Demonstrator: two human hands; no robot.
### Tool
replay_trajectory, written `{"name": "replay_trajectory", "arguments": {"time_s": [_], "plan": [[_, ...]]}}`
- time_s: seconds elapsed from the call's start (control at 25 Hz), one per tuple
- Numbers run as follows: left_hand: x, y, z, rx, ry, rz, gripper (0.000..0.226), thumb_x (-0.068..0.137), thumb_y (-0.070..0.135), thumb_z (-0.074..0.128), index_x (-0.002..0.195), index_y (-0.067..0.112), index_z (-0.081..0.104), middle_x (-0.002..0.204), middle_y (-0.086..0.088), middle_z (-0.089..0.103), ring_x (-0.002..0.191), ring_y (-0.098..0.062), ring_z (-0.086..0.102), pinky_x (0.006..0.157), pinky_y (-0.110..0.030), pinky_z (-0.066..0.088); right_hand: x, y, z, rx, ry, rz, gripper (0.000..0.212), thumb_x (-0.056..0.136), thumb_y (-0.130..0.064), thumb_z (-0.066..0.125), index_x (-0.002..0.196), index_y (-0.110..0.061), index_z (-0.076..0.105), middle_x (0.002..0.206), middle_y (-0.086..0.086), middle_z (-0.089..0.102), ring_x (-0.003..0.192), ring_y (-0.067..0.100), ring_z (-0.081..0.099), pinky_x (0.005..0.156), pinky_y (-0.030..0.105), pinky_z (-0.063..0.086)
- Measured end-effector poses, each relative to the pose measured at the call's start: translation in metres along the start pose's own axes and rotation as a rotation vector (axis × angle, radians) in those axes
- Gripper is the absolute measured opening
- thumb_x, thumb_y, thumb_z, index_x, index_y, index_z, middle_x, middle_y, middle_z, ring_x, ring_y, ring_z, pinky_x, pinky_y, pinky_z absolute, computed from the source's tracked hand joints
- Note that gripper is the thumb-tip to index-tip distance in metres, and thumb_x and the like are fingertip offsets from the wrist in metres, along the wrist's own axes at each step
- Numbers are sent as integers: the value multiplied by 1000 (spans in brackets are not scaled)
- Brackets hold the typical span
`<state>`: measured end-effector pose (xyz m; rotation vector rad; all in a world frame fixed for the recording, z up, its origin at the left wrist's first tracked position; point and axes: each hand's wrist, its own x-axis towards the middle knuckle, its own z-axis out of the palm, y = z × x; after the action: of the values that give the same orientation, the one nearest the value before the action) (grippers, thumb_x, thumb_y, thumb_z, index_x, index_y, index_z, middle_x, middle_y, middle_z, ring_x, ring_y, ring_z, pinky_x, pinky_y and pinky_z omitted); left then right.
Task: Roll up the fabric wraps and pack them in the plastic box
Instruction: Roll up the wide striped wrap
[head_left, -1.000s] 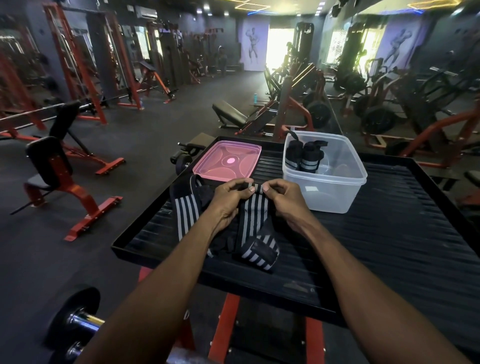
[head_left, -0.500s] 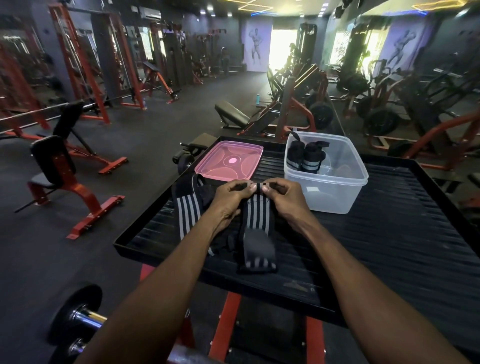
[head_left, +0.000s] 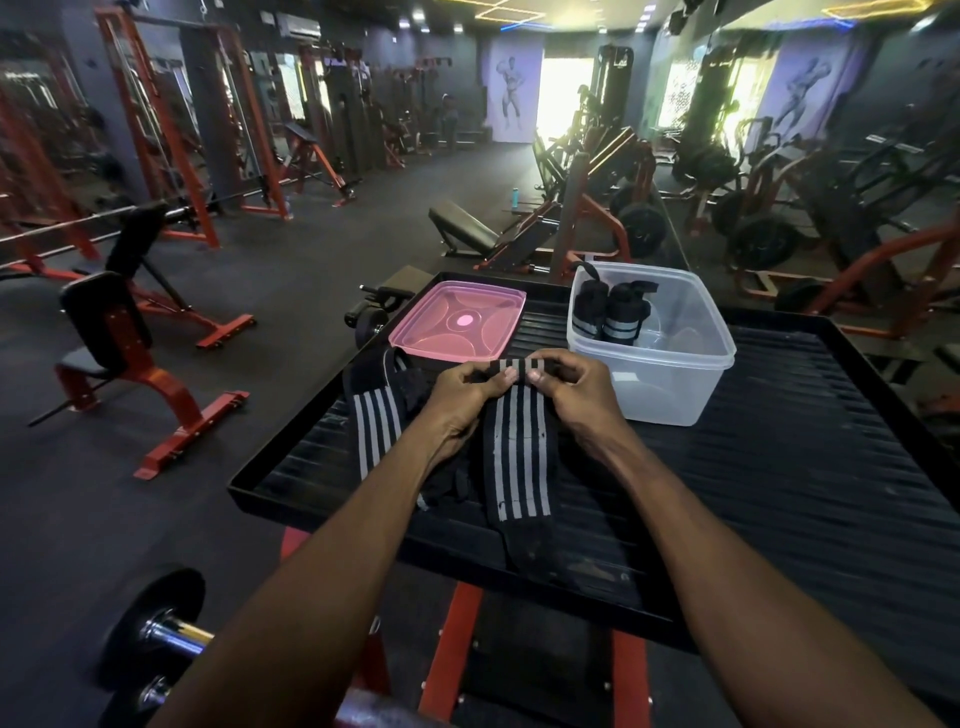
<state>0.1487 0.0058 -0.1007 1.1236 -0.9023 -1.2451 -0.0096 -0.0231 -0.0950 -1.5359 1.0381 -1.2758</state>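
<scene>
Left hand (head_left: 460, 397): fingers curled, pinching far end of striped wrap (head_left: 519, 457) w/ thumb on top; forearm comes in from near edge of tabletop (head_left: 779, 467).
Right hand (head_left: 574, 395): fingers curled, pinching same far end, just beside left hand; thumbs nearly touching over the stripes.
Striped wrap: black w/ grey stripes, lying flat lengthwise on tabletop, far end lifted a bit betw. both hands, near end plain black, reaching close to tabletop's near rim. Sits left of box (head_left: 654, 358), near it but apart.
Second wrap (head_left: 376, 415): same black/grey stripes, unrolled, left of the held one, partly under left wrist; black tangled part betw. the two, can't tell which wrap it belongs to.
Box: clear plastic, open, on tabletop just right of hands, at far side.
Rolled wraps (head_left: 608, 312): two black rolls standing upright side by side in box's far-left corner, grey bands low down.
Lid (head_left: 460, 325): pink, flat on tabletop, left of box, just beyond the hands.
Tabletop: black ribbed tray w/ raised rim on red frame.
Dumbbell (head_left: 156, 639): on floor, left of tabletop's near corner.
Bench (head_left: 109, 332): red/black, on floor well left of tabletop.
</scene>
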Motion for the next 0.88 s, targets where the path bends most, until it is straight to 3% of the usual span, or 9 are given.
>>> {"name": "replay_trajectory", "arguments": {"time_s": [0.08,0.28,0.44,0.6,0.76,0.88], "plan": [[1,-1,-1,65,38,36,14,80,7,79,92,15,75,99,-11,76,101,-28,71,97,-41,54,-1,-1,0,50,-27,21,20,87,2,71,101,-11,74,98,7,76,91,13,71,86,26,58],[1,1,-2,133,89,88,17,80,1,77,90,14,74,91,-6,75,88,-20,70,84,-31,57,0,2,4,13,-78,103,15,95,-16,66,103,-7,75,103,11,75,97,19,70,95,38,56],[-1,2,2,-58,18,-15,17,83,12,78,97,5,74,98,-17,75,91,-26,72,90,-38,57,1,2,2,59,-19,32,15,89,0,70,101,-7,75,103,11,76,99,22,71,96,39,56],[0,2,2,1,97,31,7,85,5,74,92,8,74,92,-14,74,86,-24,70,86,-36,58,-1,1,3,-8,-61,2,26,85,5,72,104,-12,75,102,3,75,97,14,71,95,33,56],[0,6,1,26,118,42,22,84,-5,71,92,15,74,97,-11,73,88,-22,70,80,-32,58,5,7,9,-195,-33,29,24,92,-23,70,114,-14,72,111,3,74,105,16,68,97,38,53],[0,6,5,-51,121,8,21,85,-4,70,100,10,70,98,-13,73,90,-24,70,82,-34,59,7,8,8,-283,13,12,16,93,-19,68,108,-15,71,105,2,72,101,21,67,95,41,53]]}}
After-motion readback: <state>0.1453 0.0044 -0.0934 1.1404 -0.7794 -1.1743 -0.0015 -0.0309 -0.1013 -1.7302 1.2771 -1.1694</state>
